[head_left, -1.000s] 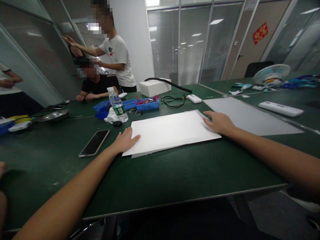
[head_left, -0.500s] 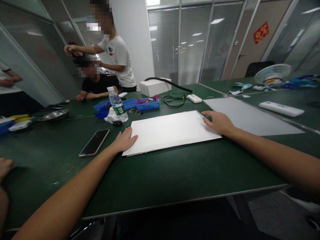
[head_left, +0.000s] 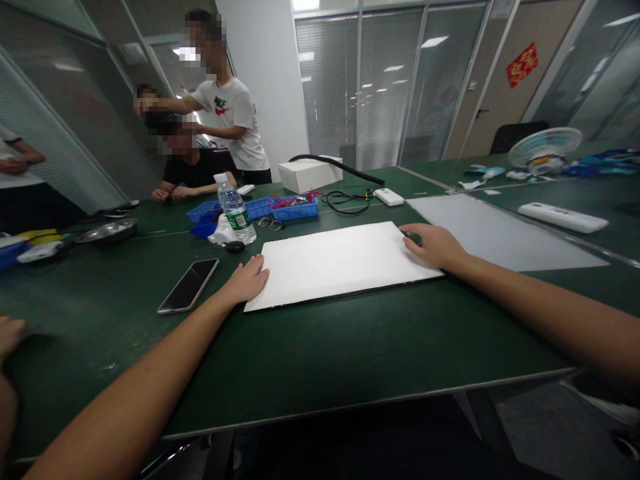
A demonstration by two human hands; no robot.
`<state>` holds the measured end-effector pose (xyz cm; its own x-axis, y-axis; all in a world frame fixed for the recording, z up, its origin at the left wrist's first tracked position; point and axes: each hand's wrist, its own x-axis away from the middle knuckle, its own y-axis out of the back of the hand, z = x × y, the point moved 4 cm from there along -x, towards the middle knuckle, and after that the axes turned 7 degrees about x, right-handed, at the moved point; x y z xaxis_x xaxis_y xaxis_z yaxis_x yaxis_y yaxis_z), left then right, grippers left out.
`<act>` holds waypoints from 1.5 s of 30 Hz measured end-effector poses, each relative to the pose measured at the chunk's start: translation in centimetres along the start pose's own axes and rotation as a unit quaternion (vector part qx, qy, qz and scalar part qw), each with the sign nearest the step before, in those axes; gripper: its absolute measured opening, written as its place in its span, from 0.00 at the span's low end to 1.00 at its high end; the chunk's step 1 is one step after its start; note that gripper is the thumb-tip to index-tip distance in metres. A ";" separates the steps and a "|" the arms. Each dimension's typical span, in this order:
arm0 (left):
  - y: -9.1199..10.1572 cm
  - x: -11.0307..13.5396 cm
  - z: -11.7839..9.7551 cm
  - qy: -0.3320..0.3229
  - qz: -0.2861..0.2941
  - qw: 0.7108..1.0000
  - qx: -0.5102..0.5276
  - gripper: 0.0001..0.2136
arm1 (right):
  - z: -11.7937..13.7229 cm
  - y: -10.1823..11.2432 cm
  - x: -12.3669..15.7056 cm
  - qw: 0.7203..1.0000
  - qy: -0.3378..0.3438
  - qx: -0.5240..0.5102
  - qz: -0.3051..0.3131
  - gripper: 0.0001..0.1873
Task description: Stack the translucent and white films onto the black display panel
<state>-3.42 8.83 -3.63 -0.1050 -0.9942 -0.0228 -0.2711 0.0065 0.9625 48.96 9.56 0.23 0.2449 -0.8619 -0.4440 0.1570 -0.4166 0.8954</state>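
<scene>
A white rectangular sheet or thin stack of sheets [head_left: 340, 267] lies flat on the green table in front of me, with a dark edge along its near side. My left hand [head_left: 246, 280] rests at its left edge, the fingers stretched out and the thumb on the white surface. At the right edge is my right hand [head_left: 431, 245]. Its thumb and forefinger are apart and curved, with green showing between them, and the thumb touches the white surface. The undersides of both hands are hidden.
Left of the sheet lie a phone [head_left: 189, 287] and a water bottle [head_left: 236, 210]. Behind it stand a blue tray [head_left: 295, 212] and a white box [head_left: 310, 176]. A translucent sheet [head_left: 500, 233] lies right. Another person's hand [head_left: 11, 333] is at far left.
The lower layer that stuck out at the white sheet's near left edge now lines up with it. My left thumb has drawn back slightly, and my right forefinger has shifted a little left.
</scene>
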 end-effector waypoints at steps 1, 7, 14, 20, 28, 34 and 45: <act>0.0 0.0 0.0 0.001 -0.001 1.000 0.001 0.33 | 0.0 -0.1 0.0 1.000 0.002 0.001 0.004 0.31; 0.0 0.0 -0.1 0.004 0.002 1.000 0.004 0.32 | -0.3 -0.8 -0.1 0.999 0.023 0.007 0.033 0.30; 0.0 0.1 -0.2 0.007 0.010 1.000 -0.003 0.30 | -0.1 -1.3 0.0 0.997 0.054 0.004 0.060 0.30; -0.1 0.1 -0.3 -0.001 0.015 1.000 -0.015 0.29 | -0.8 -1.0 -0.4 0.998 0.020 0.023 0.053 0.30; -0.2 0.1 -0.3 -0.006 0.010 1.000 -0.026 0.28 | -8.0 0.0 -1.1 0.973 -0.175 0.138 0.058 0.35; -0.1 0.2 -0.5 -0.011 0.012 0.999 -0.030 0.28 | -12.4 -0.6 0.1 0.916 -0.320 0.189 0.154 0.27; 0.1 0.3 -0.8 -0.018 0.015 0.999 -0.036 0.28 | -11.9 -0.5 -0.5 0.918 -0.296 0.169 0.203 0.25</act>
<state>-2.72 8.41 -3.28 -0.1458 -0.9893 -0.0019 -0.1973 0.0272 0.9800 60.10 13.65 -0.36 -0.3604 -0.9305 -0.0653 -0.1635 -0.0059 0.9865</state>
